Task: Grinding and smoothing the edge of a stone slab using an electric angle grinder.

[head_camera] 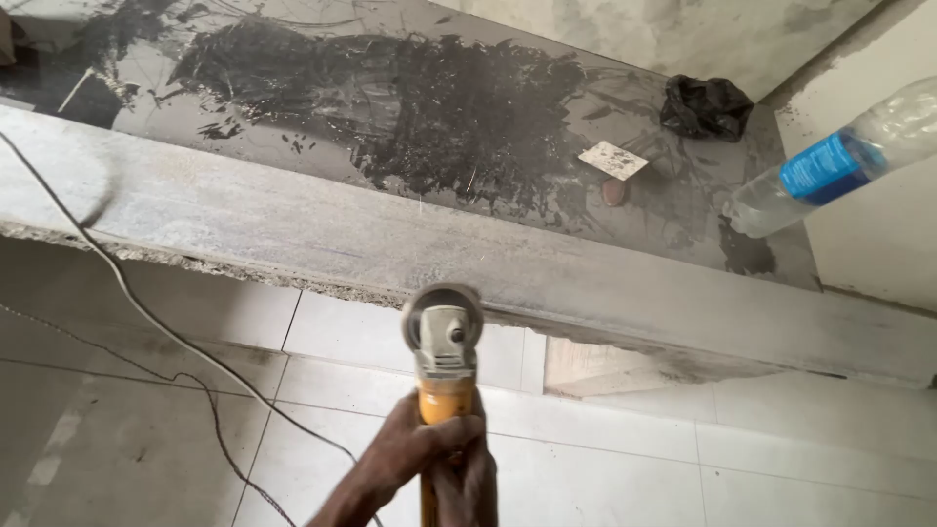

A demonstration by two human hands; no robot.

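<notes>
An angle grinder (444,342) with a grey head and a yellow body points away from me. Its disc guard meets the rough lower front edge of a grey stone slab (293,229). My left hand (410,451) comes in from the lower left and wraps around the yellow body. My right hand (470,483) grips the same body just below and to the right, partly cut off by the frame's bottom edge.
A clear plastic bottle (839,161) with a blue label leans tilted at the right wall. On the slab lie a black crumpled bag (706,105), a white tile chip (612,159) and a black smear (439,98). Cables (146,317) run across the white floor tiles (605,459).
</notes>
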